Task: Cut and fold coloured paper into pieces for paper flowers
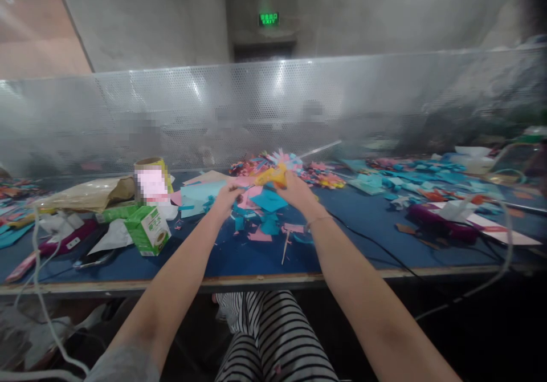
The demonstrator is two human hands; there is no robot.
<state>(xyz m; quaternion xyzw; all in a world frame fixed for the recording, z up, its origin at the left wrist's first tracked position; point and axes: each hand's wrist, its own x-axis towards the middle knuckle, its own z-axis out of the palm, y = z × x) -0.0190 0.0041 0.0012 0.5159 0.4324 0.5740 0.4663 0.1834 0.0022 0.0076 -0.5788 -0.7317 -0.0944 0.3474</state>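
Observation:
My right hand (pixel 294 187) is wrapped around a yellow glue gun (pixel 271 175), its nose pointing left toward my other hand. A dark cord (pixel 367 236) runs from near my right wrist across the blue table. The fingers of my left hand (pixel 231 192) are pinched together close to the nozzle; whatever they hold is too small and blurred to name. Beneath and between both hands lie blue paper pieces (pixel 269 199) and pink paper scraps (pixel 260 235). Just behind them is a heap of multicoloured fringed paper (pixel 282 162).
On the left stand a green-and-white box (pixel 149 231), a cardboard tube (pixel 149 164) and a phone (pixel 96 258). Purple power strips (pixel 442 222) with white cables lie on both sides. More blue scraps (pixel 410 177) cover the right. A perforated metal screen (pixel 265 108) borders the back.

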